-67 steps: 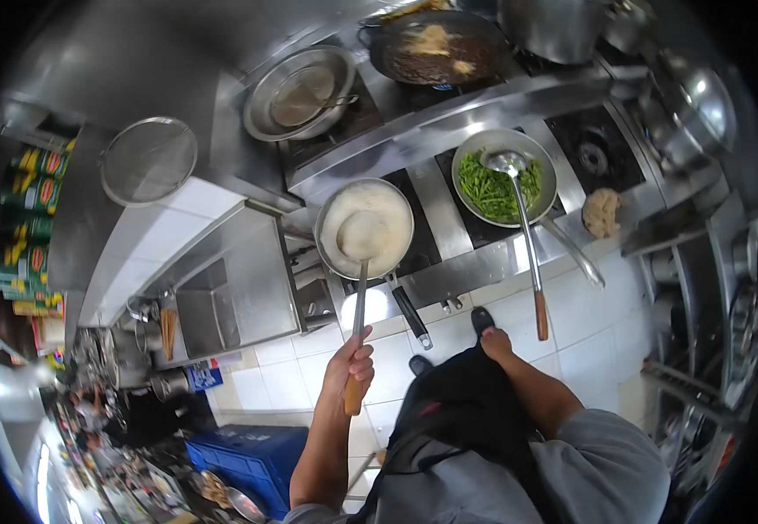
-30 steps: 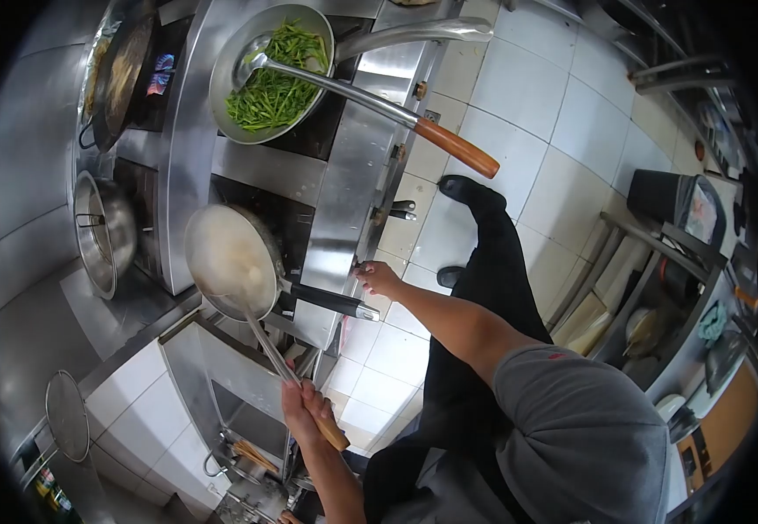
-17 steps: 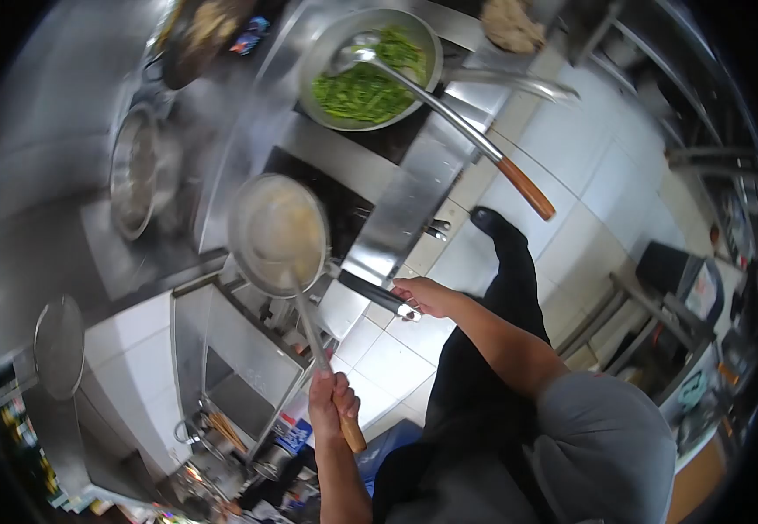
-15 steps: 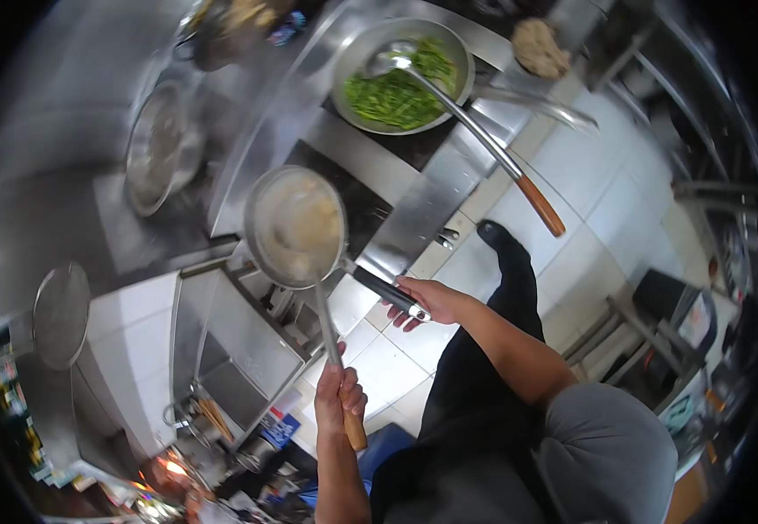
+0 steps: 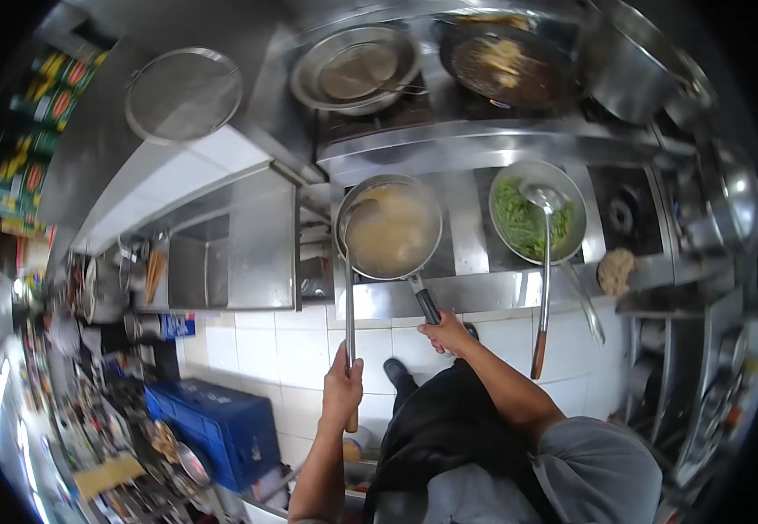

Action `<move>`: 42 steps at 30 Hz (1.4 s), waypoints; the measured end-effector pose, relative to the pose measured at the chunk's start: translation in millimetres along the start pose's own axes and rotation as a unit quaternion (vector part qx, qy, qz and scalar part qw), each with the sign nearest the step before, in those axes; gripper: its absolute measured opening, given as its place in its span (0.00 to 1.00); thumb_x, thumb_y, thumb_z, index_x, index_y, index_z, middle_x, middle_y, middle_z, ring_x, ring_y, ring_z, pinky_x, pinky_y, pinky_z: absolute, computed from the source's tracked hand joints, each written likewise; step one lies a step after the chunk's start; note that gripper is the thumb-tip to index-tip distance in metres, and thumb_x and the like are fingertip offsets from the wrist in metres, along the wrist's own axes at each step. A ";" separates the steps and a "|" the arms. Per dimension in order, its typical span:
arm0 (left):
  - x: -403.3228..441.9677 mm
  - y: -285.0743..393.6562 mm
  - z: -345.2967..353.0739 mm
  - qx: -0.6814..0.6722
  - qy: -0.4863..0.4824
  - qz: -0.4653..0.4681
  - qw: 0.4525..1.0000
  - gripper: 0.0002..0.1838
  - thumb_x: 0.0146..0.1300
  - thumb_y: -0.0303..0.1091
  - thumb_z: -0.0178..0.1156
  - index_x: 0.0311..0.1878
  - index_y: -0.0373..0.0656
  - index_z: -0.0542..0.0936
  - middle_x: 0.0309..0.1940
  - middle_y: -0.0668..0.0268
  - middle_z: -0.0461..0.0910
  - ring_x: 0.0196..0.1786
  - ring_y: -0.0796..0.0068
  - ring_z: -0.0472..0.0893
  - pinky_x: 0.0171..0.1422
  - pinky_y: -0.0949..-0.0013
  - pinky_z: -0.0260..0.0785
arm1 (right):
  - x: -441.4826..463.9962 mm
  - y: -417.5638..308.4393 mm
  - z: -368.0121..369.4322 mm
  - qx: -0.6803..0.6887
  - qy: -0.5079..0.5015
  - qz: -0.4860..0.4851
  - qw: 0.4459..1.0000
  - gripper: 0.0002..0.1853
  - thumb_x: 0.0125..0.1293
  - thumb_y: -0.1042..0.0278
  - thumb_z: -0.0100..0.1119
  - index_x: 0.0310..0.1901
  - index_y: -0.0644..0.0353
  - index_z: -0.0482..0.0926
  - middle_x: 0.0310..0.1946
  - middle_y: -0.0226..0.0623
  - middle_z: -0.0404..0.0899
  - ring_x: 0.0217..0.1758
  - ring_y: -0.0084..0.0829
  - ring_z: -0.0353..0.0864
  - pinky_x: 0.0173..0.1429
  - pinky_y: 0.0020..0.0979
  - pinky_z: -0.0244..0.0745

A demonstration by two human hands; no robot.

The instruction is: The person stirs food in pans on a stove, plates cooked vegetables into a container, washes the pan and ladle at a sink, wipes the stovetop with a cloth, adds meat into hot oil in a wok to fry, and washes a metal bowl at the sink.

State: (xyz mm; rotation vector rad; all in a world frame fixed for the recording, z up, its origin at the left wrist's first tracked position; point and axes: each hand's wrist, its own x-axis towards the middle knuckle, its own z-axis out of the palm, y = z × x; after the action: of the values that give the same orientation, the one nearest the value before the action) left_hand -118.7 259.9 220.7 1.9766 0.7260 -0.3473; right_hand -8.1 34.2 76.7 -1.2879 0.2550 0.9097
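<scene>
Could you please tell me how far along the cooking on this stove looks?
Apparently done: the greens are in their pan, with an unheld ladle resting there.
In hand: the left hand holds another ladle in the pale, soupy food; the right hand grips that pan's handle.
Probably left: dishing out, as both pans hold food. Doneness can't be judged.

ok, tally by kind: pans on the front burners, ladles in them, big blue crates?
Round metal pans: 2, one black-handled pan, one metal-handled pan
Long steel ladles with wooden handles: 2, one per pan
Blue plastic crate: 1
Total: 5
</scene>
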 end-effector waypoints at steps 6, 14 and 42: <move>-41.5 4.2 -7.2 0.137 0.159 0.130 0.969 0.29 0.70 0.35 0.59 0.71 0.35 0.67 0.30 0.39 0.81 0.35 0.36 0.83 0.39 0.48 0.75 | -23.5 -14.2 -33.7 -0.108 -0.042 0.018 0.993 0.12 0.62 0.70 0.67 0.36 0.61 0.70 0.17 0.28 0.68 0.12 0.20 0.67 0.13 0.26 0.63; -139.1 -2.7 -2.7 0.068 0.169 0.043 0.982 0.28 0.69 0.34 0.60 0.69 0.33 0.70 0.33 0.38 0.82 0.42 0.36 0.83 0.46 0.50 0.75 | -90.0 -24.2 -56.4 -0.178 -0.133 0.063 0.973 0.13 0.62 0.70 0.68 0.38 0.60 0.70 0.17 0.27 0.68 0.12 0.19 0.66 0.14 0.25 0.63; -524.8 -112.9 217.1 -0.773 0.139 -0.089 0.612 0.21 0.79 0.40 0.51 0.70 0.49 0.66 0.27 0.72 0.65 0.16 0.86 0.63 0.18 0.79 0.62 | -257.8 86.7 38.7 -0.430 -0.447 0.245 0.745 0.14 0.65 0.72 0.67 0.35 0.54 0.66 0.18 0.23 0.65 0.14 0.16 0.62 0.16 0.25 0.60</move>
State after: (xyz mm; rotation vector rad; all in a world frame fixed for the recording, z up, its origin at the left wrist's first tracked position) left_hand -586.8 -69.7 307.1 0.2445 0.9042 0.4447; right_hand -246.2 -43.8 189.5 -1.4360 -0.7202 2.1598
